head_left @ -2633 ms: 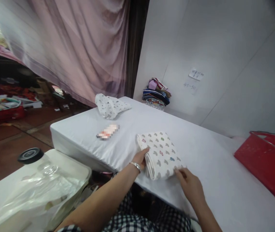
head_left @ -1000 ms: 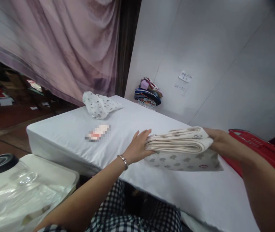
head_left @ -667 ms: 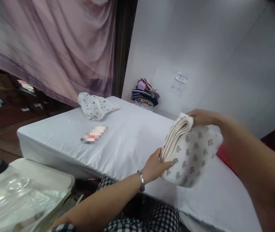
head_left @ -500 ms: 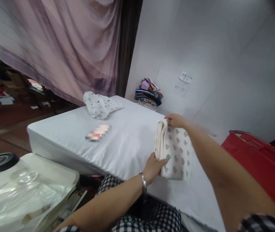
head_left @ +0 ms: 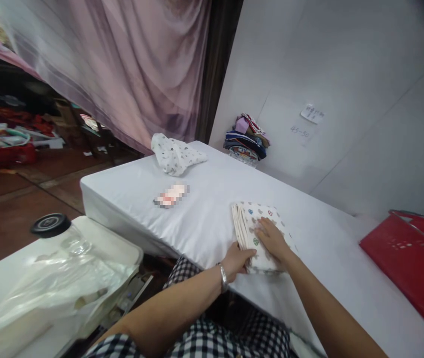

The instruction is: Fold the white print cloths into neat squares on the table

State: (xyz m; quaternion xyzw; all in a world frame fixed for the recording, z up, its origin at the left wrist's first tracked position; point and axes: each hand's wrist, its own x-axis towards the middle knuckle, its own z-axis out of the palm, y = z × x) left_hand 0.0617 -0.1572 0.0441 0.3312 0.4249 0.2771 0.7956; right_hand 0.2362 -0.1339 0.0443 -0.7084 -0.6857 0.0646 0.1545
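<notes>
A white cloth, folded into a thick pad and printed with small grey, green, blue and red motifs, rests on the white-covered bed-like surface. My left hand grips its near left corner, thumb on top and the other fingers underneath, partly hidden. Flat on the upper face lies my right hand, its fingers stretched out and pressing on the fabric. The layered folds show along the cloth's left edge.
Farther back lie a crumpled patterned cloth and a pixelated object. Stacked folded clothes stand by the wall. A red basket is at right. A white stand at left bears plastic and a black-lidded jar.
My right hand has moved from the cloth's far edge onto its top. The cloth now lies flatter, and my left hand still holds its corner. The view has shifted left.
</notes>
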